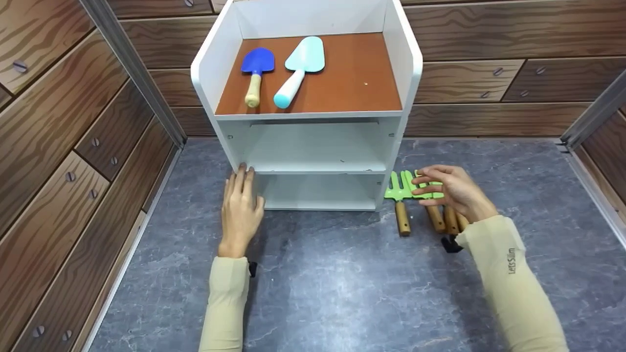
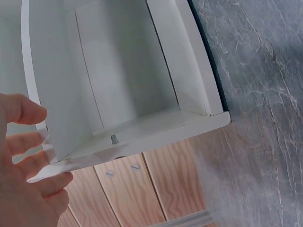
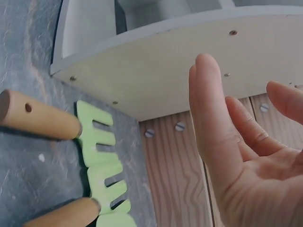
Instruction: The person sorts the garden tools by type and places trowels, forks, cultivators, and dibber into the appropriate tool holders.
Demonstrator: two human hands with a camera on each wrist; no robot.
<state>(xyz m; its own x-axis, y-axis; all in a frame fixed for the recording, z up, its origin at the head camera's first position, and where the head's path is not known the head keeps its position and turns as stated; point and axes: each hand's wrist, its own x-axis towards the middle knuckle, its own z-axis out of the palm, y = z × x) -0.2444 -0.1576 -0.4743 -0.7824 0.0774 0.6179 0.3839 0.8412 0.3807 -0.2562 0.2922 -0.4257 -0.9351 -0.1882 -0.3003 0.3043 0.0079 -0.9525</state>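
Observation:
My left hand (image 1: 240, 212) rests its fingers on the front left edge of a small white shelf unit (image 1: 320, 172). In the left wrist view its fingers lie around that side panel's edge. To the right of the unit, my right hand (image 1: 455, 190) is above several garden tools, holding nothing, with fingers loosely extended. Beneath it lie green hand forks (image 1: 398, 188) with wooden handles, partly hidden by the hand. The right wrist view shows two forks side by side (image 3: 97, 137). On the brown top shelf lie a blue trowel (image 1: 258, 61) and a light turquoise trowel (image 1: 307, 55).
The unit's two lower shelves (image 1: 318, 146) face me. Grey marbled floor (image 1: 313, 293) spreads in front. Wood-patterned walls (image 1: 489, 39) stand behind and at both sides, with metal trim (image 1: 146, 73) at the left corner.

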